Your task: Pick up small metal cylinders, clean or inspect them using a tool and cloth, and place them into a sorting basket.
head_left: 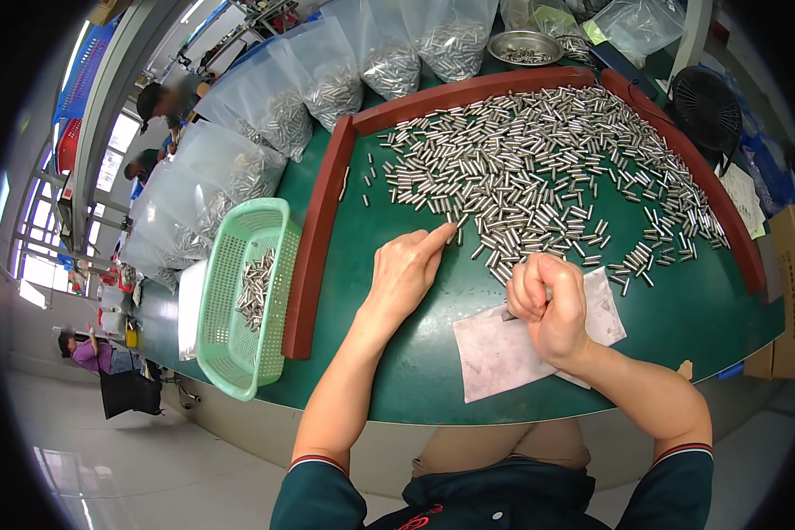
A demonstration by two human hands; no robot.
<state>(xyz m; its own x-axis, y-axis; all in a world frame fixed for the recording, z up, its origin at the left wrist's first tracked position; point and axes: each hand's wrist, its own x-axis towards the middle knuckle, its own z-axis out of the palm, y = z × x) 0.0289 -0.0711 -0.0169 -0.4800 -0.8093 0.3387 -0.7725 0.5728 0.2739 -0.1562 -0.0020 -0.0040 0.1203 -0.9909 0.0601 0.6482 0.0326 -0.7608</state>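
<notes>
Head view: A worker bends over a broad spread of metal pins point(521, 150) on a green table point(420, 362), the left hand point(402, 269) extending a forefinger to the pile's near edge; whether it pinches a pin cannot be told. The right hand point(552, 305) is clenched above a stained cloth point(495, 353), its contents, if any, hidden. Most of the loose pins lie inside a red wooden border point(316, 247), with a far smaller heap in a pale green basket point(238, 367) just outside it; by that measure, much appears left to handle. Clear bags point(331, 88) of pins line the far and left edges, near a steel bowl point(552, 46). At right stand a black fan point(705, 108) and cardboard boxes point(791, 283). Beyond, co-workers point(163, 102) sit near bright windows point(115, 150), above a glossy pale floor point(150, 468).
</notes>
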